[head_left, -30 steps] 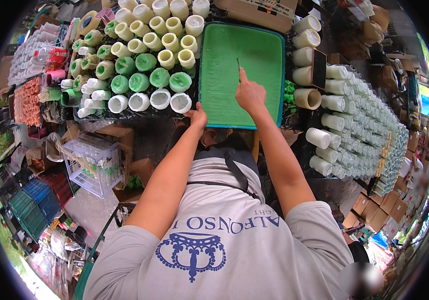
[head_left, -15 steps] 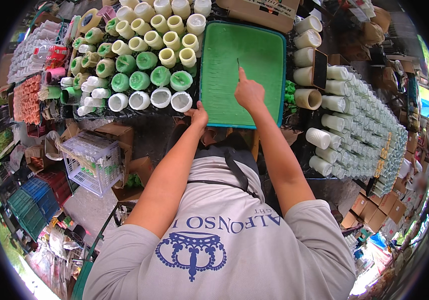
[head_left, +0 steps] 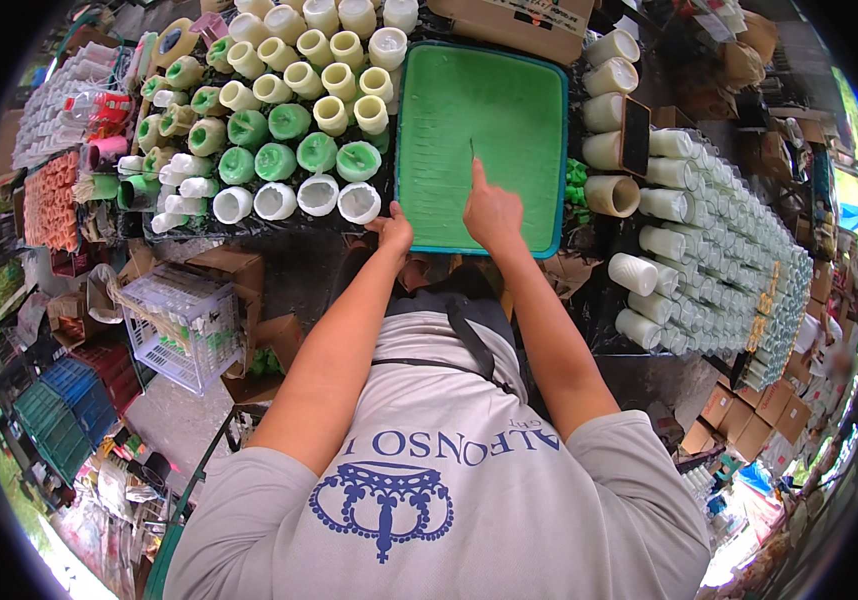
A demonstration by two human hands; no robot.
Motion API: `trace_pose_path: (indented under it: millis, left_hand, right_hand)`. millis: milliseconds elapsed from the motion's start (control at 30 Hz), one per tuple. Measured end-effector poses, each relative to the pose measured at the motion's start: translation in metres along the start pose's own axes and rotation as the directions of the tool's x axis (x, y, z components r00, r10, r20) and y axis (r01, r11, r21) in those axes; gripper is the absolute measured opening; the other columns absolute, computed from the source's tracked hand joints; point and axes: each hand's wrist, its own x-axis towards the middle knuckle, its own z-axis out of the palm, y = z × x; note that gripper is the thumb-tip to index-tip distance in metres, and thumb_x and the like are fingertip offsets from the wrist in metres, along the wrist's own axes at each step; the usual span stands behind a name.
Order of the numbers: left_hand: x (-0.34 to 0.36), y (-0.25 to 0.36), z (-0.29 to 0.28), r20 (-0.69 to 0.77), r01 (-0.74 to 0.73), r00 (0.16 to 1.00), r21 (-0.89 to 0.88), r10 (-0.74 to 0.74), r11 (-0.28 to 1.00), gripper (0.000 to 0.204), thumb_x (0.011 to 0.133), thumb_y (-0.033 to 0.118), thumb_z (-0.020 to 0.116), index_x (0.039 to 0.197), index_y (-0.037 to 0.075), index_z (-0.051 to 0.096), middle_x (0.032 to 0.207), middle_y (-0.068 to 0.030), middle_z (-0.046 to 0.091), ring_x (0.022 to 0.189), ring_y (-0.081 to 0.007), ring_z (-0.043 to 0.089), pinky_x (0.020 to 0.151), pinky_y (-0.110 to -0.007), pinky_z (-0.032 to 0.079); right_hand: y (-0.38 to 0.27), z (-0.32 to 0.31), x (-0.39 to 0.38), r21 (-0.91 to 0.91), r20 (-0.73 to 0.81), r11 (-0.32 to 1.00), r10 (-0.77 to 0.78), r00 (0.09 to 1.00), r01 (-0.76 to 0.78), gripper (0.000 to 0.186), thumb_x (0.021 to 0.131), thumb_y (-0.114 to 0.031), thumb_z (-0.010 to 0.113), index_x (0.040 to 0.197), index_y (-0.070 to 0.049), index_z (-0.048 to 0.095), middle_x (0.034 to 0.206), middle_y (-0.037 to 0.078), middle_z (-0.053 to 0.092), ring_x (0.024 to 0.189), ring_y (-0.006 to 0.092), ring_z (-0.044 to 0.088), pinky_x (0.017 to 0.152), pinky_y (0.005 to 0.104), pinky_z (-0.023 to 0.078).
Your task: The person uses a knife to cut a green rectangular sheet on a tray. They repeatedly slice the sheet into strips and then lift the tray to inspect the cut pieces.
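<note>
A large tray [head_left: 409, 150] with a teal rim lies in front of me, filled with a smooth green layer that looks like wax. Thin lines score its left part. Over its middle, my right hand [head_left: 494, 215] is closed with the index finger stretched along a thin pointed blade [head_left: 472, 148]; the handle is hidden in the palm. My left hand [head_left: 390, 232] rests at the tray's near left corner, thumb along its side and fingers spread toward the table edge. Beside it stands a white, candle-like cup [head_left: 359, 203].
Rows of cream cups [head_left: 331, 116] and green cups [head_left: 316, 153] fill the table's left side. On the right stand many glass jars [head_left: 719, 230] and a small dark board [head_left: 636, 137]. A cardboard box [head_left: 519, 25] lies beyond the tray. A white crate [head_left: 184, 330] sits lower left.
My right hand has drawn the blade a little toward me over the green layer. The left hand stays by the tray's corner. The whole view has shifted slightly.
</note>
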Motion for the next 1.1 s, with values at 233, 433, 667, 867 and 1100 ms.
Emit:
trace_pose_path:
  millis: [233, 433, 667, 867, 1100]
  left_hand:
    - [0.008, -0.003, 0.001, -0.034, -0.002, 0.999, 0.046, 0.004, 0.999, 0.103, 0.110, 0.065, 0.031, 0.162, -0.008, -0.020, 0.174, -0.0300, -0.015, 0.160, -0.0451, 0.021, 0.128, -0.047, 0.030]
    - [0.002, 0.000, 0.000, -0.025, -0.011, 1.000, 0.043, 0.013, 0.999, 0.101, 0.110, 0.064, 0.030, 0.163, -0.009, -0.017, 0.174, -0.0308, -0.015, 0.161, -0.0444, 0.020, 0.130, -0.045, 0.027]
    - [-0.001, 0.003, -0.002, -0.014, -0.008, 1.000, 0.087, 0.009, 0.996, 0.102, 0.110, 0.065, 0.027, 0.162, -0.010, -0.017, 0.173, -0.0326, -0.016, 0.161, -0.0446, 0.020, 0.131, -0.045, 0.025]
    - [0.002, 0.000, 0.001, -0.047, -0.033, 0.998, 0.069, 0.036, 0.997, 0.103, 0.110, 0.064, 0.030, 0.162, -0.011, -0.018, 0.172, -0.0334, -0.017, 0.162, -0.0444, 0.017, 0.131, -0.045, 0.023]
    - [0.008, -0.005, 0.003, -0.050, -0.063, 0.997, 0.019, 0.063, 0.998, 0.101, 0.111, 0.062, 0.032, 0.162, -0.010, -0.018, 0.172, -0.0327, -0.018, 0.163, -0.0420, 0.010, 0.132, -0.043, 0.019]
  right_hand:
    - [-0.003, 0.002, -0.027, -0.022, -0.008, 0.999, -0.032, 0.999, 0.032, 0.065, 0.093, -0.015, 0.060, 0.156, -0.003, 0.047, 0.072, 0.016, 0.072, 0.062, 0.0379, 0.070, 0.062, 0.0520, 0.054]
    - [-0.004, 0.004, -0.052, -0.044, -0.006, 0.998, -0.041, 0.999, 0.041, 0.066, 0.091, -0.013, 0.061, 0.155, -0.002, 0.048, 0.072, 0.016, 0.073, 0.061, 0.0367, 0.070, 0.062, 0.0514, 0.053]
    - [-0.008, -0.002, -0.076, -0.036, 0.039, 0.998, -0.044, 0.998, 0.046, 0.068, 0.089, -0.012, 0.063, 0.155, -0.001, 0.048, 0.072, 0.016, 0.073, 0.062, 0.0366, 0.070, 0.064, 0.0512, 0.052]
    - [-0.009, 0.000, -0.094, -0.034, 0.042, 0.999, -0.028, 0.999, 0.030, 0.070, 0.088, -0.011, 0.063, 0.156, -0.002, 0.047, 0.074, 0.016, 0.073, 0.066, 0.0363, 0.071, 0.071, 0.0510, 0.052]
    - [-0.012, -0.004, -0.113, -0.020, 0.145, 1.000, -0.004, 0.989, 0.007, 0.070, 0.091, -0.013, 0.063, 0.158, -0.002, 0.044, 0.074, 0.014, 0.073, 0.067, 0.0350, 0.071, 0.069, 0.0508, 0.051]
